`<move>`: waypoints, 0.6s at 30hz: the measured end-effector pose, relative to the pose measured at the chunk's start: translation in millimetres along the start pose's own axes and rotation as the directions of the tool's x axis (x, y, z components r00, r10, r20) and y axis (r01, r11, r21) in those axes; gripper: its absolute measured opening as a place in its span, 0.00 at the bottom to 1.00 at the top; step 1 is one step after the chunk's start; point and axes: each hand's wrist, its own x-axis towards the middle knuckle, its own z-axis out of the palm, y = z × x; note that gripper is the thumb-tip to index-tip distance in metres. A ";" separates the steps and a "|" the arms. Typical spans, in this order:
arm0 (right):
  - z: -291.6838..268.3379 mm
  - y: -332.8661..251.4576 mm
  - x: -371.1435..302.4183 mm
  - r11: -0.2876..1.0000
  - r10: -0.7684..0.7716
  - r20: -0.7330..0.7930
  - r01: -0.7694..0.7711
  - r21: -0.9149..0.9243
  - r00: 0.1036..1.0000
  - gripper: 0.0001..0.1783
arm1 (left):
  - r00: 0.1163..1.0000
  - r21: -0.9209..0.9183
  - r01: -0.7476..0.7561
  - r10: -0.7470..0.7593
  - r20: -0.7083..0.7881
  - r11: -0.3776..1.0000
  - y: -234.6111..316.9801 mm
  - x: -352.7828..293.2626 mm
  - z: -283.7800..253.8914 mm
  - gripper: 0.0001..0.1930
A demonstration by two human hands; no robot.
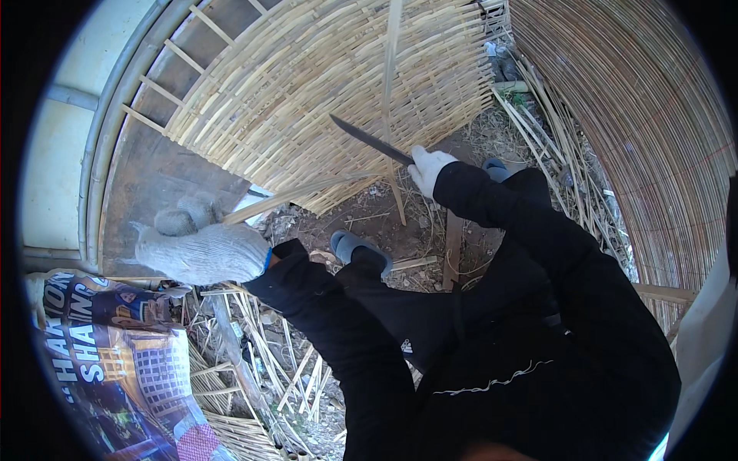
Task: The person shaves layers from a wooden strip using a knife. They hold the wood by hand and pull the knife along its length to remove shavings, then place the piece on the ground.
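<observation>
My right hand, in a white glove, is closed round the handle of a long dark-bladed knife. Its blade points up and left over a woven bamboo mat. At the left, my left hand wears a grey knit glove with a blue cuff edge, its fingers partly blurred. A split bamboo strip runs from this hand toward the right, below the knife, and the hand appears closed on its end. Another long bamboo strip lies across the mat from the far edge toward my feet.
Slippers show on my feet on littered ground. A printed banner sheet lies at lower left, beside scattered bamboo offcuts. A brown board lies beneath the mat's left end. A slatted bamboo screen rises at the right.
</observation>
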 end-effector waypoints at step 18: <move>87.1 102.1 12.9 0.922 0.387 0.059 -0.385 -0.050 0.920 0.18 | 0.995 0.144 0.091 -0.096 0.025 0.985 11.9 25.7 -66.6 0.22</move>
